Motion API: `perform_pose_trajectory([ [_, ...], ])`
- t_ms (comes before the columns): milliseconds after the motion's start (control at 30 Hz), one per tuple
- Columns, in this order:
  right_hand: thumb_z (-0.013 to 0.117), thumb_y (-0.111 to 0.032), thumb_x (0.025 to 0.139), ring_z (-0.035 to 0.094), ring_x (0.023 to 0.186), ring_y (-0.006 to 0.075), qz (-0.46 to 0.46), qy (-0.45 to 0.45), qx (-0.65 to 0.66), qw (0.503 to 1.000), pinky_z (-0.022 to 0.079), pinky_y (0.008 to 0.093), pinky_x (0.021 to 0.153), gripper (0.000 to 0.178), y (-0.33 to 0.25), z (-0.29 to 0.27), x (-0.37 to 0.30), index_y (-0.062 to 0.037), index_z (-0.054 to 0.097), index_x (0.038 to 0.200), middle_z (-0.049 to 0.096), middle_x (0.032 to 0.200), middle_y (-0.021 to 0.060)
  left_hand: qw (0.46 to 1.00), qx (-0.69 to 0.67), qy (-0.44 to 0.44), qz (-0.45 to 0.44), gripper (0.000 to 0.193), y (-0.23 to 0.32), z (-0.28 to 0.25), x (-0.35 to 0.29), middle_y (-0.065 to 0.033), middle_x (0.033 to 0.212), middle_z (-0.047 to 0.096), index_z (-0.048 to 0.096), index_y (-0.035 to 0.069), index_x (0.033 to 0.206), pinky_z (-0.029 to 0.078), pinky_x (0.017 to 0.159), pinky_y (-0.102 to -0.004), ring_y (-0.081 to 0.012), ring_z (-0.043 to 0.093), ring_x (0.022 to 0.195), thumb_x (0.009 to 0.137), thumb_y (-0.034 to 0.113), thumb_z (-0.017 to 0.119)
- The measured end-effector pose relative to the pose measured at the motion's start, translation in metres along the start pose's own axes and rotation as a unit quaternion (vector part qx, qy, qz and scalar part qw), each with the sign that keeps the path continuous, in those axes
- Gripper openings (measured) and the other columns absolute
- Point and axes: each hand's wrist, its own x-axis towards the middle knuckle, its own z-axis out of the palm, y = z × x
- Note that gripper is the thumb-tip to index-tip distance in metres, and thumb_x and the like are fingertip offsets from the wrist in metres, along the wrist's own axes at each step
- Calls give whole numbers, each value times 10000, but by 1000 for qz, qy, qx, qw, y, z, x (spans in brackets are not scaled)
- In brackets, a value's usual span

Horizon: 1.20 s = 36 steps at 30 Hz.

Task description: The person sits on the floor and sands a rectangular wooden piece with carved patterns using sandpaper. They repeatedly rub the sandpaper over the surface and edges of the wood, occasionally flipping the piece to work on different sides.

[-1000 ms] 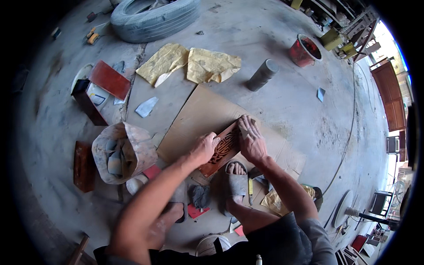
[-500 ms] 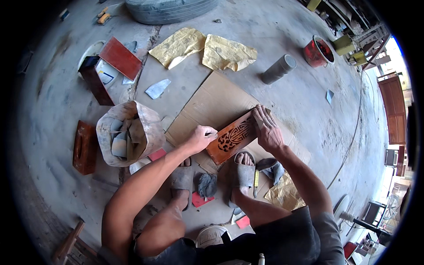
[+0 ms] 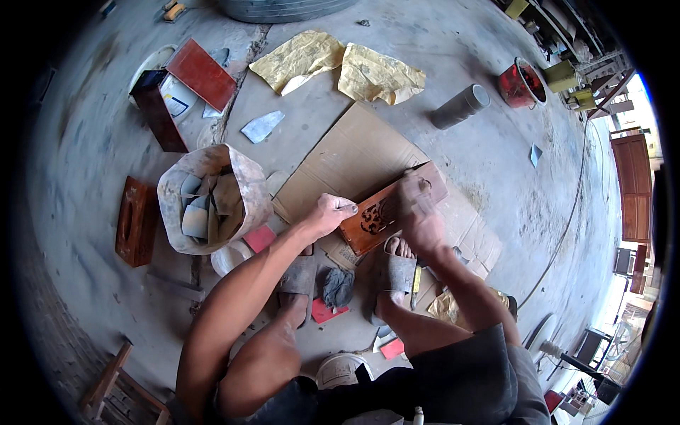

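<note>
A reddish-brown wooden box [image 3: 365, 239] with a dark cut-out pattern on its upper face lies aslant on flattened cardboard [image 3: 340, 145] before my feet. My left hand [image 3: 330, 215] is closed at its left end, fingers curled at the edge. Over the right part of the box is my right hand [image 3: 421, 216], smeared by motion. It covers much of the pattern, and its fingers cannot be made out. A dull brown surface shows beyond that hand; whether it belongs to the box or is a loose sheet is unclear.
To the left stand a tub of sanding scraps [image 3: 253, 191] and another wooden box [image 3: 137, 221]. Dark red panels [image 3: 202, 76] lean on a white bucket. Yellowish sheets [image 3: 379, 74], a grey cylinder [image 3: 462, 106] and a red-stained bucket [image 3: 522, 83] are farther off. A grey rag [image 3: 338, 286] lies between my feet.
My right hand, which lay flat across the box's right end, has shifted left and nearer over the pattern and is blurred. My left hand stays at the left end. The view has shifted slightly.
</note>
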Motion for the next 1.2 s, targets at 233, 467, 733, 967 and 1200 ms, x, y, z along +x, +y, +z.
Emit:
perform_pose_trajectory([
  [233,471,-66,894,396,1480,399,-66,-29,-10,997,277,465,1263,612,17,8,3,50,449,1494,396,1596,258,1000,-15,-2,-20,370,6,0,-6,-56,1104,754,719,-43,1223,520,918,-301,-115,656,995,992,245,698],
  [467,479,-111,924,360,1510,374,-114,-32,97,988,250,462,1278,618,-53,13,-5,74,417,1510,408,1591,254,999,11,-8,-30,362,-4,-11,-4,-64,1101,757,711,-43,1236,517,917,-292,-119,657,1006,1015,238,659],
  [733,506,-143,922,343,1521,359,-51,-35,-5,998,193,454,1300,626,-27,18,0,82,424,1501,420,1581,254,999,26,0,-20,367,-1,-5,-13,-43,1018,748,700,-50,1248,522,867,-293,-97,632,931,1030,241,647],
  [967,501,-76,893,357,1499,419,22,26,-24,999,218,477,1279,600,51,2,10,116,440,1459,413,1563,300,996,-2,43,73,353,1,7,-19,-63,955,748,708,-87,1169,532,820,-308,-100,629,886,1032,233,644],
  [1200,496,-134,888,347,1509,393,-128,-39,64,989,218,498,1285,646,-44,14,-30,77,422,1494,407,1579,266,998,5,47,32,353,-5,2,-19,-95,965,760,704,-99,1158,538,818,-312,-110,643,886,1032,222,633],
])
